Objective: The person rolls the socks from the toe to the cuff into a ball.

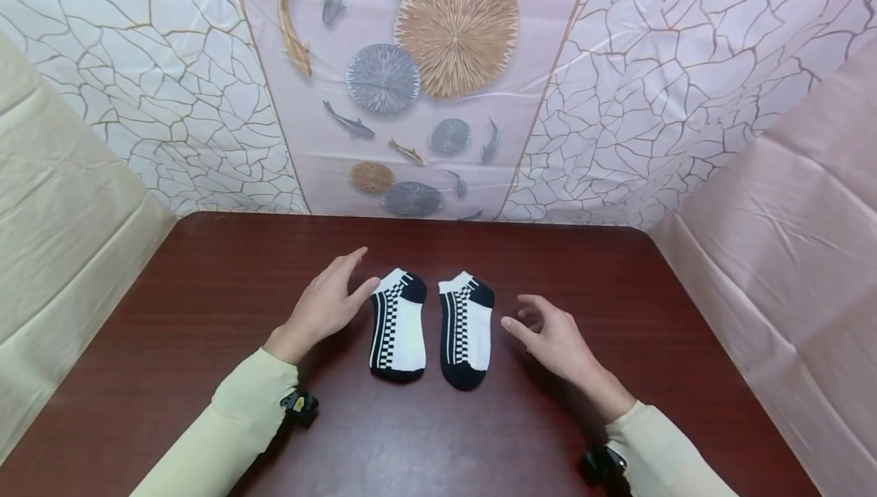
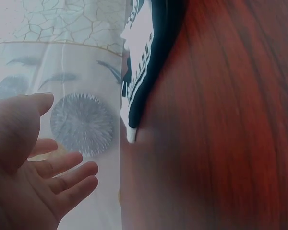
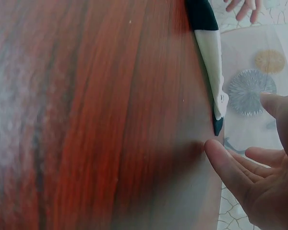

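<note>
Two black-and-white ankle socks with checkered strips lie flat, side by side, on the table. The left sock [image 1: 407, 329] has its cuff at the far end, and so does the right sock [image 1: 477, 329]. My left hand [image 1: 327, 301] hovers beside the left sock, its thumb tip close to the cuff; whether they touch I cannot tell from the head view. In the left wrist view those fingers [image 2: 69, 165] are spread and hold nothing. Right of the right sock, my right hand [image 1: 553, 339] is held apart from it, fingers loosely bent around nothing.
The dark red-brown wooden table [image 1: 425, 444] has rounded far corners. A patterned cloth [image 1: 425, 124] hangs behind its far edge, with plain fabric [image 1: 788, 215] along the sides. Each wrist carries a small black camera [image 1: 299, 407].
</note>
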A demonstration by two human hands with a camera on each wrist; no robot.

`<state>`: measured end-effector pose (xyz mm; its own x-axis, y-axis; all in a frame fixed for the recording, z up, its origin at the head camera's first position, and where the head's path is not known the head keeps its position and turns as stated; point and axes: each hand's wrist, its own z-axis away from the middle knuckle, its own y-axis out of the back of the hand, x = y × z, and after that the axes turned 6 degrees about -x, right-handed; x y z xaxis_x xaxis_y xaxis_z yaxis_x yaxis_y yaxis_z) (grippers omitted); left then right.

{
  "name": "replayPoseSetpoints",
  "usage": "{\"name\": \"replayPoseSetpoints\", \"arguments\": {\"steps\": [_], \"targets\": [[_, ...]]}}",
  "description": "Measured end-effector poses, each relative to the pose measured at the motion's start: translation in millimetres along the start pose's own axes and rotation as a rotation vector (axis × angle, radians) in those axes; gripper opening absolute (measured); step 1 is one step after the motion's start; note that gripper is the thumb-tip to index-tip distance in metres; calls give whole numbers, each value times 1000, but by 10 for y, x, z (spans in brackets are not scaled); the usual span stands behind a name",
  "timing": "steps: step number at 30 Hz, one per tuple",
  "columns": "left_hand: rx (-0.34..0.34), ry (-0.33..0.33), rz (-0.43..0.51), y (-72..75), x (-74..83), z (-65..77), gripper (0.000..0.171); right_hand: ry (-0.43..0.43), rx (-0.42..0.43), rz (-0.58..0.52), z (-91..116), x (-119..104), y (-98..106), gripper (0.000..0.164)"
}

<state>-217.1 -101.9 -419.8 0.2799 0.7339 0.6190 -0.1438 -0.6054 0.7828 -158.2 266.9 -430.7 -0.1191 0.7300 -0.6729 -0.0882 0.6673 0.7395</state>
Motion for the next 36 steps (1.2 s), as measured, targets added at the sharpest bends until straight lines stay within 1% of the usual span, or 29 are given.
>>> {"name": "replayPoseSetpoints", "arguments": {"steps": [6,10,16,21,25,28,36], "targets": [[-14,6,16,-69,92,-50,69,-28,-36,-74,22,-48,-32,59],[-25,3,36,-107,140,-88,68,-33,-49,-99,37,-67,-47,59],[-47,-3,79,-179,200,-141,68,-38,-52,-138,44,-92,-83,57],[-62,-15,83,-229,242,-170,68,-33,-52,-162,45,-110,-105,56],[-62,-25,91,-249,275,-189,68,-45,-57,-177,38,-129,-113,57],[-61,-24,97,-268,296,-213,67,-49,-60,-189,35,-144,-119,57],[-82,-20,110,-346,355,-261,66,-63,-65,-223,50,-178,-167,56]]}}
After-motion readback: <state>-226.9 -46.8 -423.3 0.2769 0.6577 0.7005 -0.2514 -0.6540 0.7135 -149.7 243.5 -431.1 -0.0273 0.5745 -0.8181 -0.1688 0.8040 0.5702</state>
